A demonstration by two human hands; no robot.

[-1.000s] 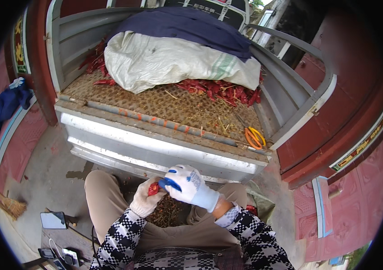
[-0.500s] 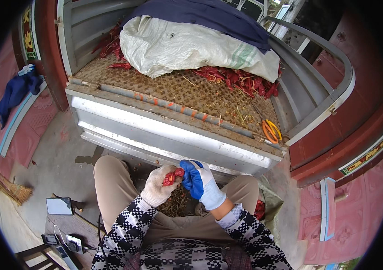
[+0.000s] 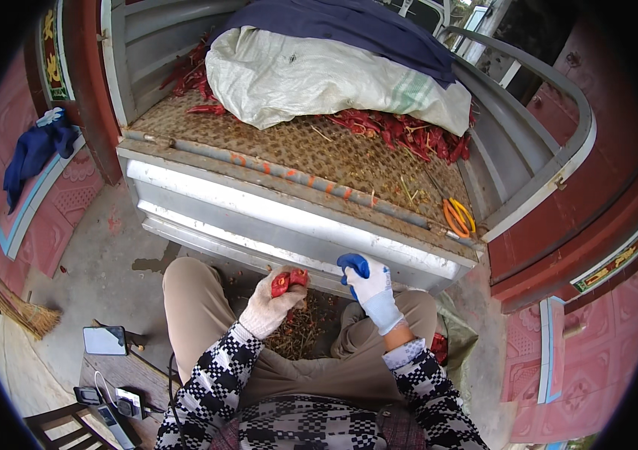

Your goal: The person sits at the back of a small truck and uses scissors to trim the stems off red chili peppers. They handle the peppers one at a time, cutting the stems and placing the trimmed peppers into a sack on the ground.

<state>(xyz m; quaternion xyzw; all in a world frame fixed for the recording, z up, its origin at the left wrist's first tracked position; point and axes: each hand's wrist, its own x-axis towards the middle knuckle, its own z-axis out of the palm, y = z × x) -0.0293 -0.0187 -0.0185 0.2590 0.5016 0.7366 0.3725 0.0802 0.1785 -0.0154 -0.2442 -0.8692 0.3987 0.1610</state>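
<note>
My left hand (image 3: 277,300), in a pale knitted glove, is closed on red dried chillies (image 3: 289,281) in front of me. My right hand (image 3: 364,285), in a white glove with blue palm, is apart from them, fingers curled; whatever they may hold is hidden. Below my hands, between my legs, lies a pile of brown stems and bits (image 3: 300,334). At my right leg a greenish sack (image 3: 460,322) shows red chillies inside.
The metal truck bed (image 3: 289,206) holds red chillies (image 3: 401,139) under a white sack (image 3: 319,75) and dark cloth (image 3: 349,30), plus orange-yellow-handled scissors (image 3: 457,217). At left are a broom (image 3: 30,315), phone (image 3: 105,340) and small bench (image 3: 90,367) with devices. Blue clothing (image 3: 34,157) hangs nearby.
My right hand has pulled away from the chillies in my left hand, moving right and up. The view has shifted slightly, with the truck bed appearing higher than a second ago.
</note>
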